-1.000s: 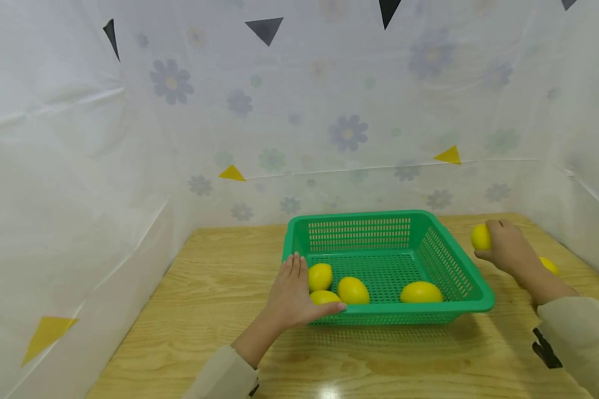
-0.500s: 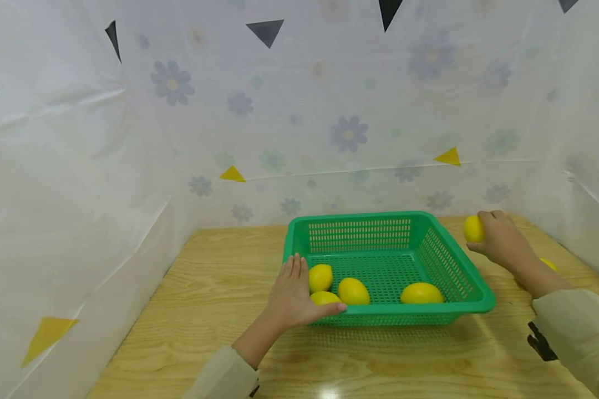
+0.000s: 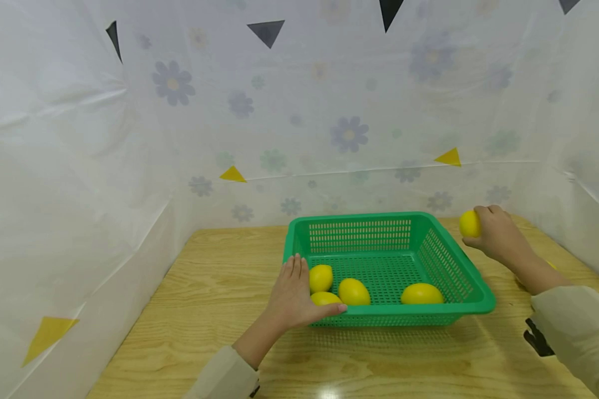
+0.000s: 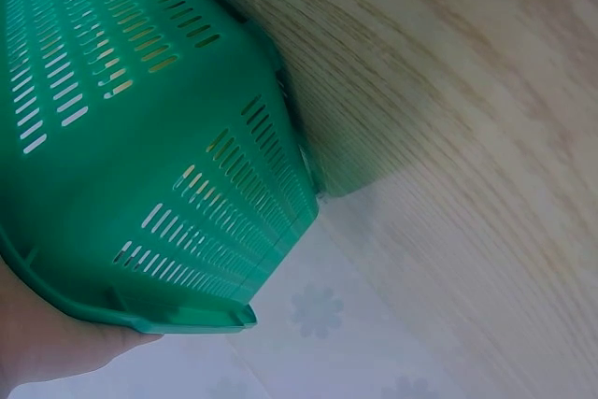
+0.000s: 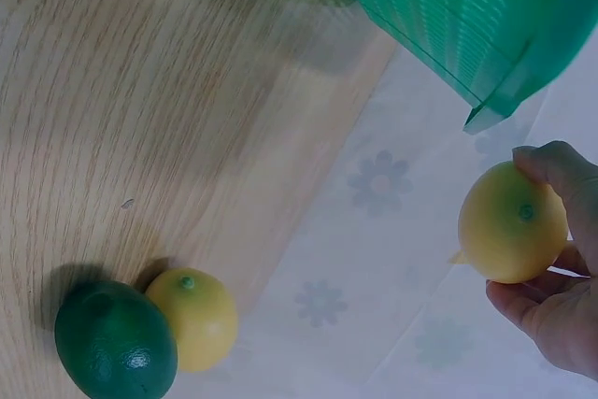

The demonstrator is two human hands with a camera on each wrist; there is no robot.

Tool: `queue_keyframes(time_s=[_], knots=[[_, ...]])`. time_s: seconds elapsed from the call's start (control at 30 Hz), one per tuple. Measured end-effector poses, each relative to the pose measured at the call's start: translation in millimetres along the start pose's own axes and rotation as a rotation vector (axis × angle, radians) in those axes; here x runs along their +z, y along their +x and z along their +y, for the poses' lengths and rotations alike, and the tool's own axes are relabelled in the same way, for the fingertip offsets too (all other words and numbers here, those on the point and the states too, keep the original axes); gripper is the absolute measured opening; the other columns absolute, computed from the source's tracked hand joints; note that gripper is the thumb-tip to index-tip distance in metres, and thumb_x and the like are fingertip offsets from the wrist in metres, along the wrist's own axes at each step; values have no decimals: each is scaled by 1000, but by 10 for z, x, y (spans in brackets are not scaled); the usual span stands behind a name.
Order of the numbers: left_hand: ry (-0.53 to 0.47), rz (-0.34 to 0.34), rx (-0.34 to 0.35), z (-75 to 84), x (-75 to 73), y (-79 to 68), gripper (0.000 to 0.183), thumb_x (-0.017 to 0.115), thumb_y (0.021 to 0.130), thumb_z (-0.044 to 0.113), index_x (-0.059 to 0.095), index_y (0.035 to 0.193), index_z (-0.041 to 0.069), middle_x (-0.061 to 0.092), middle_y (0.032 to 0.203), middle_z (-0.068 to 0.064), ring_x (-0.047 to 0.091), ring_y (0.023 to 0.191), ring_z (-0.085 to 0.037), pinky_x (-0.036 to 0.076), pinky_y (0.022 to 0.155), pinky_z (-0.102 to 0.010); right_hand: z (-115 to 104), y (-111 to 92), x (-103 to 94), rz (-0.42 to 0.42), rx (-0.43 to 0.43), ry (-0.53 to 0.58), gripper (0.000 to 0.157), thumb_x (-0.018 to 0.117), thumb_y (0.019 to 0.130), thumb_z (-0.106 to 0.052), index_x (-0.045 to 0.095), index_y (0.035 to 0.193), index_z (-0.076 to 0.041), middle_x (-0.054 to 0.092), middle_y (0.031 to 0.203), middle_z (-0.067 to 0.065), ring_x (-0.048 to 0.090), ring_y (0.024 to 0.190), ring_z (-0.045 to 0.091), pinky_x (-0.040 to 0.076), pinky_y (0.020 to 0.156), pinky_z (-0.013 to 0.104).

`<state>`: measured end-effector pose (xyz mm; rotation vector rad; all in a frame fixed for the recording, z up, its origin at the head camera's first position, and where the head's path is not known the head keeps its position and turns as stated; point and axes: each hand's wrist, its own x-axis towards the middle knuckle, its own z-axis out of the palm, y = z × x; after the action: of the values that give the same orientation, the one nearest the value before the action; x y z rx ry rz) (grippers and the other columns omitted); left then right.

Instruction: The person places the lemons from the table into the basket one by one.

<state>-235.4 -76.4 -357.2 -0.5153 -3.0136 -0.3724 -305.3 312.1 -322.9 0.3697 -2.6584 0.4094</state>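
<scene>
My right hand (image 3: 496, 235) holds a yellow lemon (image 3: 469, 224) between thumb and fingers, raised above the table beyond the right side of a green plastic basket (image 3: 404, 309). The right wrist view shows the same lemon (image 5: 512, 223) pinched at the fingertips, apart from the basket (image 5: 439, 16). With fingers straight, my left hand (image 3: 293, 296) rests on the basket's near left corner, its thumb along the front rim. Inside the basket lie several lemons (image 3: 353, 291), three bunched at the left and one (image 3: 422, 293) at the right.
On the table right of the basket, another lemon (image 5: 193, 320) lies against a glossy dark green fruit (image 5: 116, 338); my right arm mostly hides them in the head view. The wooden table (image 3: 219, 271) is enclosed by pale flowered sheeting (image 3: 289, 111) at the back and sides.
My right hand has lifted the lemon up and moved it left, nearer the basket. My left hand, the basket and the lemons inside it have stayed in place.
</scene>
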Motion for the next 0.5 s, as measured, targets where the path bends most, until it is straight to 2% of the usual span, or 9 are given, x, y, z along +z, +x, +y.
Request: queue_keyframes(time_s=[0.27, 0.5], knots=[[-4, 1, 2, 1, -5, -4, 112, 48, 76, 76, 18, 145, -7, 10, 153, -25, 10, 143, -37, 14, 118, -45, -80, 20, -4, -23, 11, 14, 60, 71, 76, -8, 40, 116, 23, 43, 104, 42, 46, 80, 46, 44, 60, 52], [-14, 6, 7, -8, -2, 3, 113, 48, 76, 77, 17, 145, -8, 10, 152, -25, 10, 143, -38, 14, 118, -45, -189, 33, 13, -17, -18, 20, 60, 71, 77, -9, 41, 118, 23, 44, 106, 42, 48, 79, 44, 45, 61, 50]])
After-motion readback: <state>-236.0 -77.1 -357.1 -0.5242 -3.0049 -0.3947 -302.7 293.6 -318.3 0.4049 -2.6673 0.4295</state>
